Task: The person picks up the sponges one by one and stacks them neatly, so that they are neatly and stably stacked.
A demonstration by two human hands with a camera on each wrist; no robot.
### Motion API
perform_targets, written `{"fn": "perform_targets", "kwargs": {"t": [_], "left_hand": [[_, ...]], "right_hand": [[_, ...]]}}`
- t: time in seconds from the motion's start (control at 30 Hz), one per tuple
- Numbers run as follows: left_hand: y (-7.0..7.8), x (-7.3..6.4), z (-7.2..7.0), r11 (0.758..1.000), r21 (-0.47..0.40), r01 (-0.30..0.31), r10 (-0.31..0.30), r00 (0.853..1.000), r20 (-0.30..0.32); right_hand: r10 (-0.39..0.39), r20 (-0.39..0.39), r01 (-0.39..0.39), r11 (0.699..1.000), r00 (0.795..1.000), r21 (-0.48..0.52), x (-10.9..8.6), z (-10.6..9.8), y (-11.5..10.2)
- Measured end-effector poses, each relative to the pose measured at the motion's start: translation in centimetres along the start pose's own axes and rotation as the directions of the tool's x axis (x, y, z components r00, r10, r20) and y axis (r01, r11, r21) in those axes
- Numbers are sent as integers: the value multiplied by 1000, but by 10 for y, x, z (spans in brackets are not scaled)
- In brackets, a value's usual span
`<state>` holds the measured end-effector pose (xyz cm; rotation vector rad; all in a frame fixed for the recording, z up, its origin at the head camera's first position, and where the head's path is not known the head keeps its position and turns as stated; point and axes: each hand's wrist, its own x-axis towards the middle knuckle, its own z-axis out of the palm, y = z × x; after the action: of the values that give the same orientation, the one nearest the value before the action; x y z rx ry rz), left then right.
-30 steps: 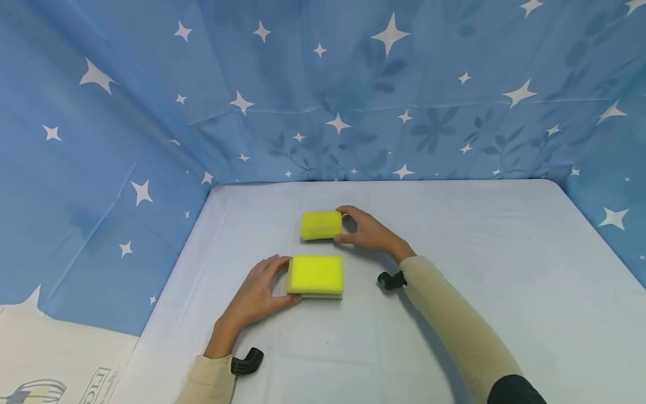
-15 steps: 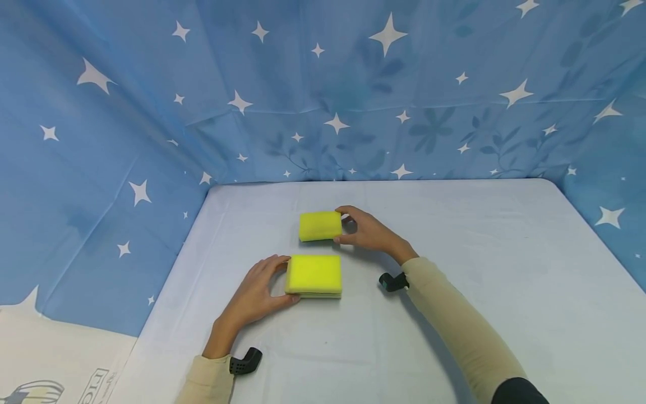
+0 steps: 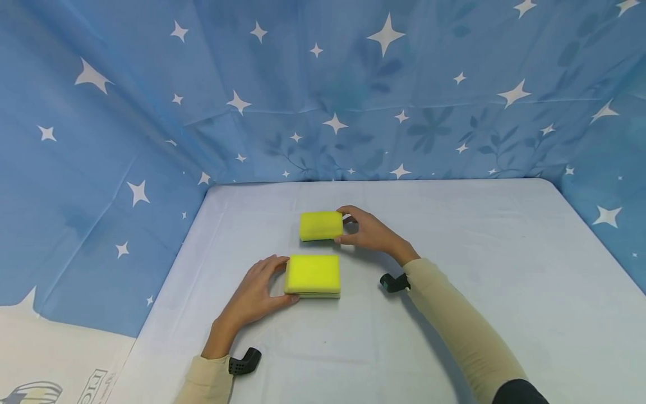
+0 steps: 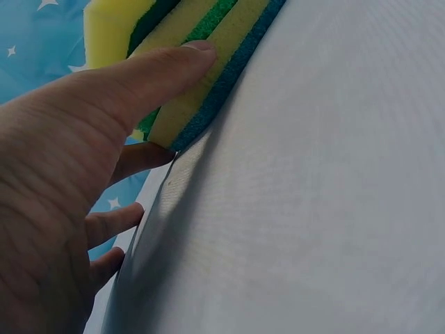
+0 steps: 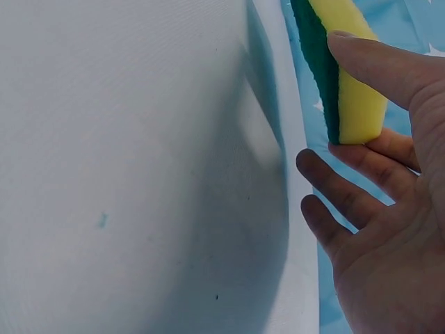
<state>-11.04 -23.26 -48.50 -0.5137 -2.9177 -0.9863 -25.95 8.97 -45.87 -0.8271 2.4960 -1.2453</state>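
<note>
Near the middle of the table, my left hand [image 3: 259,289] grips the left end of a stack of sponges [image 3: 313,275]. The left wrist view shows their yellow foam with green and blue scouring layers [image 4: 222,90], my thumb lying across the near side. Farther back, my right hand [image 3: 370,231] pinches the right end of a single yellow sponge [image 3: 320,225]. In the right wrist view this sponge [image 5: 361,104] has a dark green scouring side facing the table, with the thumb on its near side and the lower fingers free.
A white cloth covers the table [image 3: 454,314]. Blue curtains with white stars [image 3: 333,90] stand behind it and at both sides. A beige printed cloth [image 3: 55,359] lies at the lower left. Black wrist devices [image 3: 244,362] sit at both cuffs.
Both hands stay almost still on their sponges; the head view has shifted very slightly.
</note>
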Motion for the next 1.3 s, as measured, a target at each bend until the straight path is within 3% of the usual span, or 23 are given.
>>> {"fn": "perform_targets", "kwargs": {"t": [0.43, 0.93, 1.3], "left_hand": [[0, 0, 0, 1000, 9, 17, -17, 1000, 15], [1, 0, 0, 1000, 10, 15, -15, 1000, 16], [0, 0, 0, 1000, 10, 10, -10, 1000, 12]], "right_hand": [[-8, -37, 7, 1000, 999, -5, -3, 1, 1], [60, -88, -61, 998, 994, -14, -9, -6, -6], [67, -105, -68, 998, 992, 0, -10, -12, -8]]}}
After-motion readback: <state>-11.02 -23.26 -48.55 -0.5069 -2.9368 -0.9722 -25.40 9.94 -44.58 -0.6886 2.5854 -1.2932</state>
